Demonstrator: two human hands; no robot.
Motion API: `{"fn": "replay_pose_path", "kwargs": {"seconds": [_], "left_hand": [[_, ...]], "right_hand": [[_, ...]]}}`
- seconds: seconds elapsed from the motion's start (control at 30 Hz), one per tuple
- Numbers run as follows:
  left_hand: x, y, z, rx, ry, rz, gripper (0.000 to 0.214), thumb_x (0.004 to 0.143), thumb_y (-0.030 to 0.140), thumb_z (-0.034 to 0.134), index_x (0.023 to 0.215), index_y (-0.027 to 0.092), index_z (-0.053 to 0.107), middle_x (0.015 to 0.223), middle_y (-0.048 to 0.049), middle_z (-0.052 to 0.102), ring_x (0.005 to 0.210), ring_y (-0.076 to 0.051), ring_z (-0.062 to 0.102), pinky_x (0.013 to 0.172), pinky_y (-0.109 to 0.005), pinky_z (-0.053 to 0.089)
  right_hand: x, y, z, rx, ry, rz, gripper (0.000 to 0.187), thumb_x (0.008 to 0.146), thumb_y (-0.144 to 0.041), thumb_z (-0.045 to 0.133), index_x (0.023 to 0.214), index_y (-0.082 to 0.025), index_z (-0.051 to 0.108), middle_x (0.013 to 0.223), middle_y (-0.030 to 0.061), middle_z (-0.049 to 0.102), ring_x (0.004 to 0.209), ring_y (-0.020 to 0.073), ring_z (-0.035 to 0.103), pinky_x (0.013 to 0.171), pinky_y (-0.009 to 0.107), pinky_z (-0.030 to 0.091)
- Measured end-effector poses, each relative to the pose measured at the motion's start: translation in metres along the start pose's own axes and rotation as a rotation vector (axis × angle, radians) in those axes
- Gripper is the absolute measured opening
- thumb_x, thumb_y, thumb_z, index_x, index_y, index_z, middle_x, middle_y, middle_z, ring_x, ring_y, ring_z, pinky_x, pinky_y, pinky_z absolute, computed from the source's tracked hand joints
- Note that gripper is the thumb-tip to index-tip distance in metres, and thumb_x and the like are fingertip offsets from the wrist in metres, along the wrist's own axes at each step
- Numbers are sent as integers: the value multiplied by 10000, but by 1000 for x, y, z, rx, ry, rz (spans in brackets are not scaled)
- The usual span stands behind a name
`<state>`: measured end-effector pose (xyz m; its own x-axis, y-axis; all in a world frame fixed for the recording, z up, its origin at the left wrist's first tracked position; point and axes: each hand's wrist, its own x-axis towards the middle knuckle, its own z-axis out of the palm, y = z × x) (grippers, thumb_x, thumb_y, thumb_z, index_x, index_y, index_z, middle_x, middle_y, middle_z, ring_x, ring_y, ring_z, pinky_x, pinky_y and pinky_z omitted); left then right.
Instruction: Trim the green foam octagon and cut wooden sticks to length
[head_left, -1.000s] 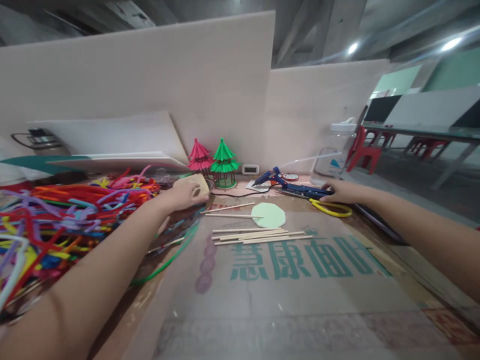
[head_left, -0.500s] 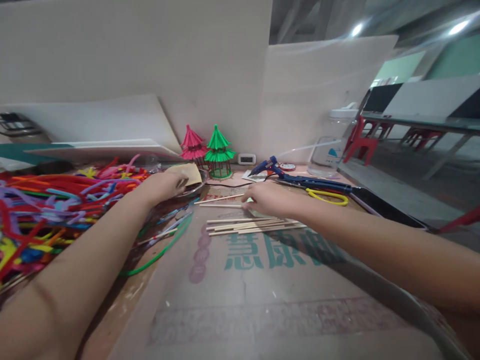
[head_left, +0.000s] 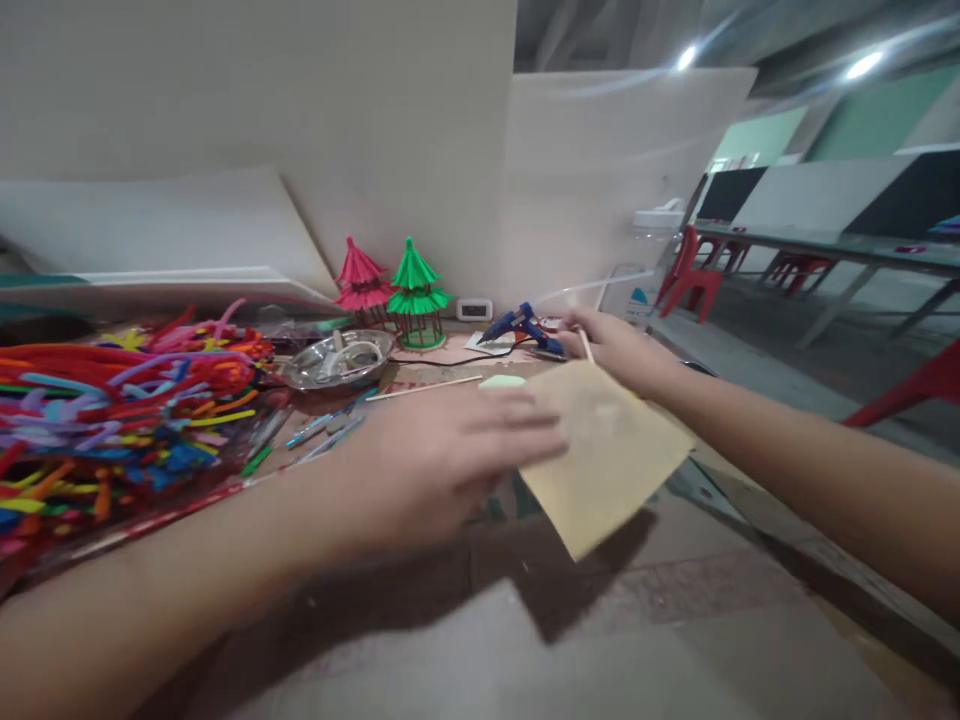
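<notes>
My left hand [head_left: 457, 450], blurred by motion, holds the left edge of a square tan sheet [head_left: 611, 460] that looks like sandpaper. The sheet hangs tilted above the cardboard and casts a shadow on it. Just beyond it, my right hand [head_left: 611, 345] pinches a thin wooden stick [head_left: 586, 347]; the stick's lower end meets or passes behind the sheet's top corner. A second wooden stick [head_left: 427, 388] lies on the table behind my left hand, near a pale green piece [head_left: 502, 382]. My left hand and the sheet cover the place of the other sticks.
Colourful pipe cleaners [head_left: 135, 390] are heaped at left. Behind stand a clear dish [head_left: 337, 360], a pink model pavilion [head_left: 361, 280], a green one [head_left: 416, 290], a small digital display [head_left: 475, 309] and a blue glue gun [head_left: 517, 322]. A water bottle [head_left: 637, 290] stands at back right.
My left hand has carried the tan sheet from the dish rightward to the middle. My right hand has lifted a stick from the table and moved right. The view has shifted slightly right.
</notes>
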<state>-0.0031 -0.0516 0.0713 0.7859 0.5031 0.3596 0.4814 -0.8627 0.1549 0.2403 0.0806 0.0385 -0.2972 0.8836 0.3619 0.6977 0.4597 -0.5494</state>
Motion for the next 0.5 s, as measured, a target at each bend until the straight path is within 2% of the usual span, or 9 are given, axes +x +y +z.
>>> {"fn": "replay_pose_path", "kwargs": {"seconds": [0.1,0.13,0.23,0.3,0.33,0.43,0.5], "left_hand": [[-17,9,38,-99,-233,41,479,901,107,414,1322,271,573,1371,8,581,1313,-196,499,1114,-355,383],[-23,9,46,-109,-276,47,457,914,115,418,1319,256,575,1361,-17,591,1306,-202,506,1102,-354,396],[-35,2,57,-139,-281,44,438,934,104,400,1316,237,567,1379,-37,579,1299,-180,510,1089,-308,404],[-34,-7,54,-138,-222,-2,421,933,95,387,1271,244,589,1341,-29,612,1239,-162,553,1045,-278,432],[-32,-13,50,-107,-175,-50,399,929,97,385,1221,244,614,1279,-30,649,1177,-162,587,1002,-279,458],[-24,-36,37,82,-51,-256,274,916,160,423,1051,215,655,1075,-58,686,1024,-207,610,888,-347,489],[-23,-50,33,157,-50,-353,192,906,246,480,988,201,648,1024,-70,654,1008,-236,581,863,-384,476]], "right_hand": [[-14,36,-28,-90,-34,46,318,913,-391,417,765,-181,605,626,56,632,594,182,548,585,290,394],[-18,45,-33,-87,-52,87,352,922,-419,396,778,-175,604,610,58,629,560,175,542,566,288,396],[-32,56,-38,68,-95,167,524,927,-587,326,928,-157,625,617,63,631,509,167,521,524,291,404],[-43,45,-33,234,-125,143,653,906,-693,256,1009,-171,633,635,58,627,503,160,505,510,290,403],[-49,35,-28,294,-152,139,683,889,-729,253,990,-181,648,639,57,618,511,157,504,505,288,398],[-67,0,-10,452,-186,93,625,901,-704,306,818,-191,653,621,48,584,555,151,520,533,276,410],[-75,-18,2,492,-245,34,527,922,-631,381,716,-194,593,601,18,540,556,135,493,528,259,396]]}}
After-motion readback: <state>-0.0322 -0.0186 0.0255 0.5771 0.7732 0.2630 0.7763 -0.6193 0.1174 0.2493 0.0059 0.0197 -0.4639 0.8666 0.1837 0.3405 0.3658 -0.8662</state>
